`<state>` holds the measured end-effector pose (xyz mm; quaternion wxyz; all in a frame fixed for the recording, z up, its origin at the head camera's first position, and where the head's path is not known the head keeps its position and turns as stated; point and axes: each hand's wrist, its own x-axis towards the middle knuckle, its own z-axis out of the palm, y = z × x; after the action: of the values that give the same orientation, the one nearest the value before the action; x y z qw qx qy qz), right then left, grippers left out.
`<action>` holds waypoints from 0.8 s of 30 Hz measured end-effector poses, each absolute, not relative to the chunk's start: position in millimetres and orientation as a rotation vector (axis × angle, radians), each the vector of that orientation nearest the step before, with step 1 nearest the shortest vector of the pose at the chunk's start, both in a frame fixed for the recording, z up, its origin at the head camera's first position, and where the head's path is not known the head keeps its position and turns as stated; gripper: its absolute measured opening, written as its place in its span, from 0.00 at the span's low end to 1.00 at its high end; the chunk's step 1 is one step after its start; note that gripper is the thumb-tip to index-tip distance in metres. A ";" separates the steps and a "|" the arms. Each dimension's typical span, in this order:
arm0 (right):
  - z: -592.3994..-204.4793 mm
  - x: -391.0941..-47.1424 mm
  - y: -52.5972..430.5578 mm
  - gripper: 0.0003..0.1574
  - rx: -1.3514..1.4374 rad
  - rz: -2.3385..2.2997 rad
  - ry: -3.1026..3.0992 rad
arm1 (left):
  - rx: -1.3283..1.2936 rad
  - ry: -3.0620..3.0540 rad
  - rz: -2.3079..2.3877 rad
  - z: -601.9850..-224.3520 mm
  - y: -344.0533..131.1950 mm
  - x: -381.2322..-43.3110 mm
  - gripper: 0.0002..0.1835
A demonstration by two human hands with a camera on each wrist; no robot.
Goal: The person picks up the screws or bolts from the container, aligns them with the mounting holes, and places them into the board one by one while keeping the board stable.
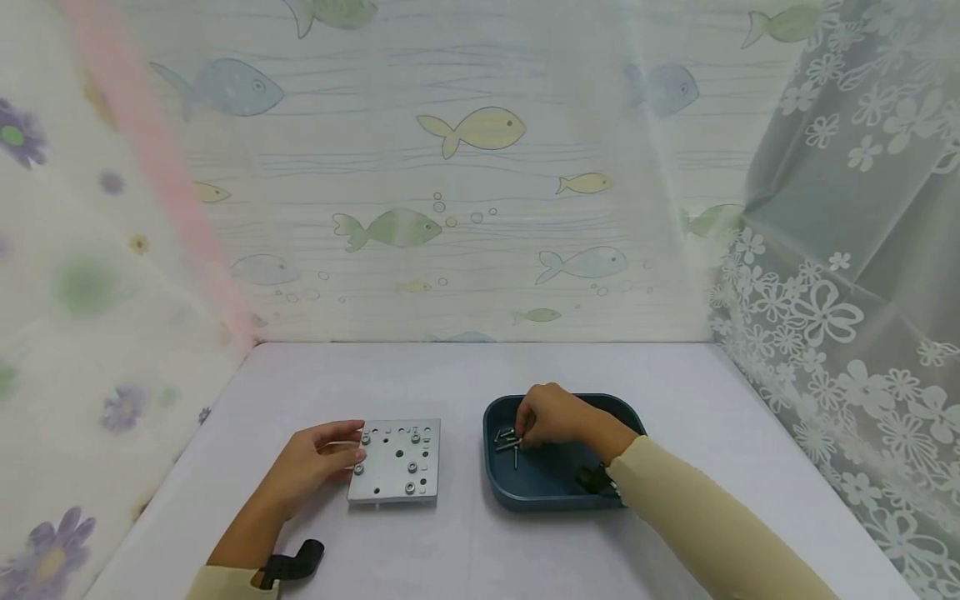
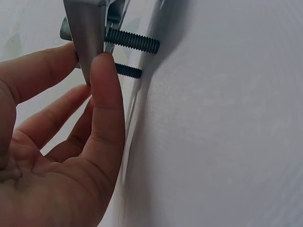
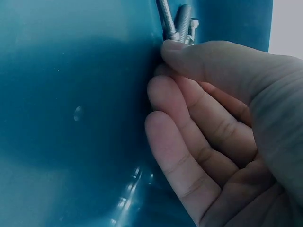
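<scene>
My left hand holds a flat silver metal plate by its left edge, with the thumb on one face and fingertips on the other. Several socket-head screws sit in holes of this plate, which has other holes too. In the left wrist view, the threaded end of a screw sticks out past the plate. My right hand reaches into a dark blue bin, thumb and forefinger pinching at a screw in a small group of loose silver screws. The forefinger's tip is hidden behind the thumb.
The bin stands to the right of the plate on a white tabletop. Fish-print cloth hangs behind the table, with flowered cloth at left and a lacy curtain at right. Each wrist wears a black camera mount.
</scene>
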<state>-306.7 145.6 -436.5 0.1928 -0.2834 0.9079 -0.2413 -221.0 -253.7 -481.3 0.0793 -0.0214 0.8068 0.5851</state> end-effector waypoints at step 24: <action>-416.5 -306.3 160.5 0.03 -0.855 -0.795 2.555 | 0.072 2.303 1.763 -497.5 -274.9 -225.5 0.36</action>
<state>-306.3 160.5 -416.5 0.1658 -0.3001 0.8970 -0.2790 -225.5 -274.9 -497.5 0.1200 0.0246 0.7881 0.6033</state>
